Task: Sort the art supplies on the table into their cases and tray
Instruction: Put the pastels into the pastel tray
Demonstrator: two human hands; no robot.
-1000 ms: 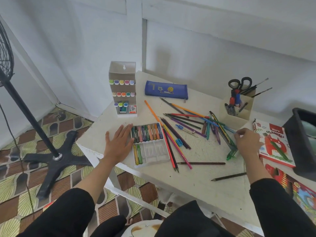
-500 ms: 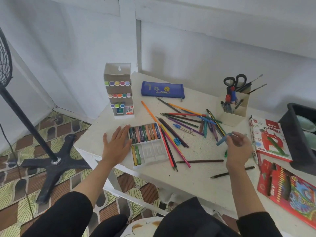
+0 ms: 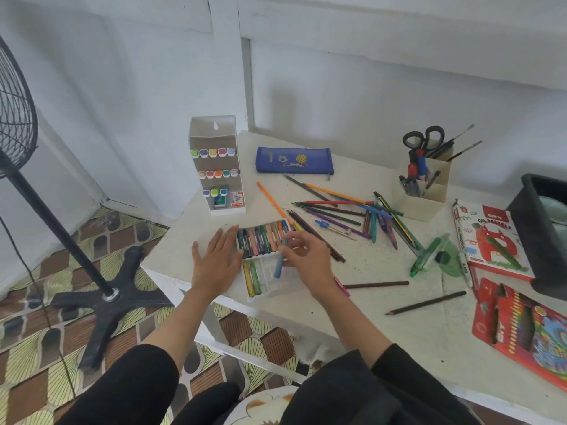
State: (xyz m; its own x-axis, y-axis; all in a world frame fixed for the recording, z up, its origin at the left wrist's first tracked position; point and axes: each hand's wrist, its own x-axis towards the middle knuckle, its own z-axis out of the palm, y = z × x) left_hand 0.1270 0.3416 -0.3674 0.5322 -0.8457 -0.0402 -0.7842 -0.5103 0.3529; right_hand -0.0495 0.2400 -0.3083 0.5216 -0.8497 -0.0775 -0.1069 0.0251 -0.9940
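Observation:
A white crayon tray lies near the table's front left edge, its upper row full of crayons and two greenish ones in the lower row. My left hand lies flat on the table with straight fingers against the tray's left side. My right hand hovers over the tray and pinches a blue crayon that points down into the lower row. Loose coloured pencils are scattered to the right of the tray.
A marker box stands at the back left, with a blue pencil pouch beside it. A desk organiser holds scissors and pens. An oil pastel box, a red pencil box and a black bin sit right.
My right hand picked a blue crayon from the pile on the right and carried it left over the tray. My left hand stayed beside the tray.

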